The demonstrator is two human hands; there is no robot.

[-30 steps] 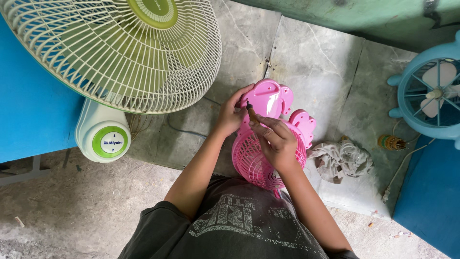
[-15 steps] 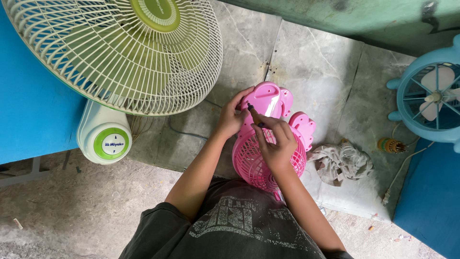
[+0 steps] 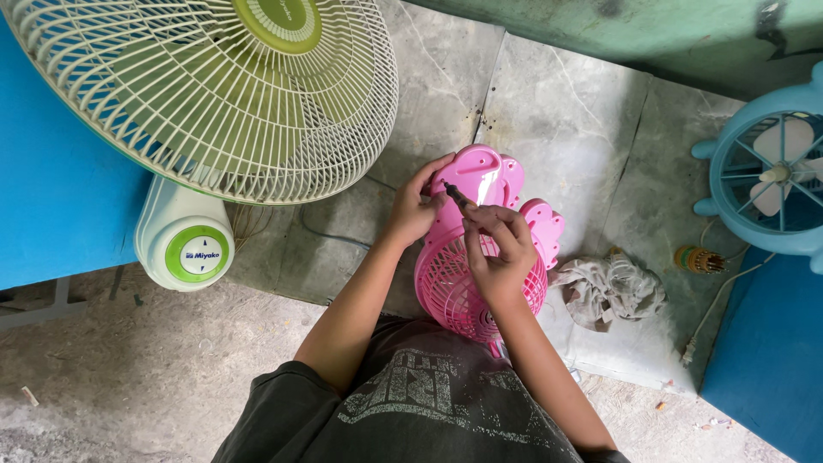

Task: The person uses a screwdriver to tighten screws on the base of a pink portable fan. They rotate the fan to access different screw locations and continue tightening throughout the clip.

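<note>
Head view: my left hand (image 3: 414,208) grips the left edge of the pink fan (image 3: 480,249) base, fingers wrapped on it. My right hand (image 3: 497,244) pinches a dark screwdriver (image 3: 457,195), tip on the base. Fan stands on the stone slab (image 3: 566,111), its grille near me and partly hidden by my right hand. Grey rag (image 3: 610,290) just right. Green fan (image 3: 214,86) far left, cut off; blue fan (image 3: 771,171) far right, also cut off.

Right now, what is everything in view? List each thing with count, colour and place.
small fan: one, pink, centre, held in front of the person
thin dark tool: one, against the pink fan's base
large fan: one, cream and green, upper left
blue fan: one, light blue, right edge
rag: one, grey, right of the pink fan
stone slabs: grey, under the fans
left hand: on the pink fan's base
right hand: pinching the tool
</note>
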